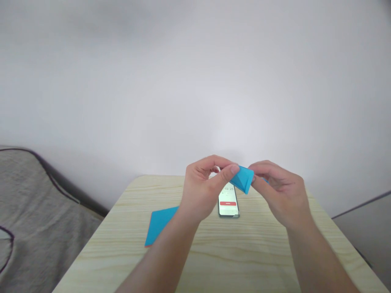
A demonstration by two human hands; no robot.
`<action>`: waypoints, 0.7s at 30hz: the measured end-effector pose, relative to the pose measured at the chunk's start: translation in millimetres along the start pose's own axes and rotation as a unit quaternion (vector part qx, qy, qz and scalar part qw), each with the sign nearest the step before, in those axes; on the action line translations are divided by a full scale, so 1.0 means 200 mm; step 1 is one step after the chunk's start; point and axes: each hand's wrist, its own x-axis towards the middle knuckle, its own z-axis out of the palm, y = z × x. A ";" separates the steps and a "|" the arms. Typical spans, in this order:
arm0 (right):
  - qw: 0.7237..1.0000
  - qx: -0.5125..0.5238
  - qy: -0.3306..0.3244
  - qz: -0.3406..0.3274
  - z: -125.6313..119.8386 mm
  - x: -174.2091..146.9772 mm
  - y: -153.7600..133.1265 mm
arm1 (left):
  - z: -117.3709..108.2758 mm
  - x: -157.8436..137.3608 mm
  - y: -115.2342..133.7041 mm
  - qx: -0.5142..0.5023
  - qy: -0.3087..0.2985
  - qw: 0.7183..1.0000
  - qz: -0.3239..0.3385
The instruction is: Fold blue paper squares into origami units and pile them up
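Observation:
Above the table, a small piece of folded blue paper (pixel 243 179) is held up between both hands. My left hand (pixel 205 185) pinches its left side, thumb in front and forefinger along the top edge. My right hand (pixel 279 189) has its thumb and forefinger closed at the paper's right edge; a bit of blue also shows among its fingers. Creases run across the paper's near face. Flat on the table, partly behind my left forearm, lies blue paper (pixel 160 221) with a thin reddish edge.
A phone (pixel 228 203) with a lit screen showing digits and a red bar lies below the hands, its top partly covered. The pale wooden table (pixel 238 252) stands against a white wall (pixel 171 89). Grey fabric (pixel 39 219) with a dark edge lies at the left.

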 end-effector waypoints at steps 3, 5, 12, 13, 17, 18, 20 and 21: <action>0.999 0.000 -0.017 0.040 0.01 0.00 0.01 | 0.01 0.00 -0.01 0.012 -0.002 0.999 -0.034; 0.998 0.011 -0.023 0.063 0.02 0.00 0.01 | 0.01 0.01 -0.02 0.022 -0.005 0.999 -0.046; 0.991 0.053 -0.029 0.117 0.03 0.01 0.02 | 0.03 0.01 -0.02 0.060 -0.009 0.997 -0.038; 0.991 0.059 -0.027 0.116 0.03 0.01 0.02 | 0.03 0.01 -0.02 0.063 -0.014 0.997 -0.041; 0.989 0.081 -0.023 0.125 0.03 0.03 0.04 | 0.03 0.00 -0.02 0.070 -0.043 0.994 -0.067; 0.988 0.087 -0.022 0.129 0.03 0.03 0.05 | 0.03 0.00 -0.02 0.065 -0.050 0.994 -0.071; 0.986 0.097 -0.024 0.137 0.03 0.04 0.05 | 0.03 0.00 -0.03 0.055 -0.061 0.994 -0.072; 0.985 0.101 -0.024 0.140 0.03 0.04 0.05 | 0.03 0.00 -0.03 0.051 -0.063 0.994 -0.071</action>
